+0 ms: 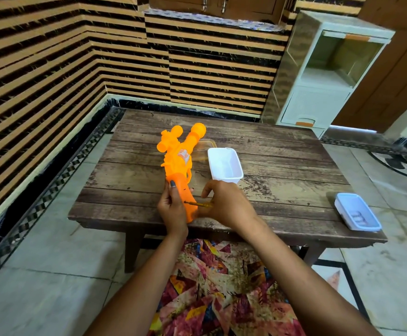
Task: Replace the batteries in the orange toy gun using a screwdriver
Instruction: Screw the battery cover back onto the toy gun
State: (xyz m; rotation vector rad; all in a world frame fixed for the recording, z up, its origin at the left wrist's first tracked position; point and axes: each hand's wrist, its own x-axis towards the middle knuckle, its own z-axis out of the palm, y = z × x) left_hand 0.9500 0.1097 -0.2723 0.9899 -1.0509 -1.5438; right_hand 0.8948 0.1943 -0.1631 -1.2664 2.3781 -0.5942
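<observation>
Gripping the toy gun (178,163) by its handle above the table (282,166), the left hand (172,209) steadies it; the right hand (224,204) pinches a screwdriver (197,204) against the handle, a white tub (224,163) just beside, a blue-rimmed tray (338,207) well apart

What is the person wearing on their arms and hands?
No sleeves show: the left arm and right arm are bare to the picture's edge. No watch, bracelet or ring is visible. The left hand has dark polish on its thumbnail; the right hand's nails are hidden.
</observation>
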